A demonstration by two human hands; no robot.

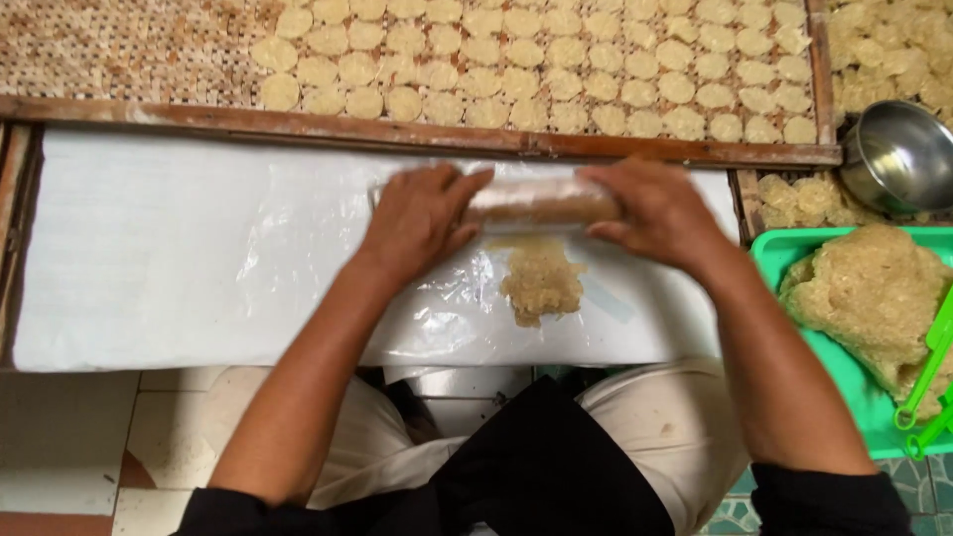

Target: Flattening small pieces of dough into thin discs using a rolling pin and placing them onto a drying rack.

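Observation:
My left hand (422,216) and my right hand (657,210) rest palm-down on the two ends of a wooden rolling pin (541,203) wrapped in clear plastic. The pin lies across a white board covered with a clear plastic sheet (199,248). Just in front of the pin, between my hands, a pale yellowish lump of sticky dough (539,282) lies pressed flat under the plastic.
Behind the board a wood-framed woven rack (149,50) holds several rows of flat round dough discs (556,69). At right a green tray (784,248) carries a big mass of the same dough (874,298) and green tongs (931,377). A steel bowl (898,154) sits behind it.

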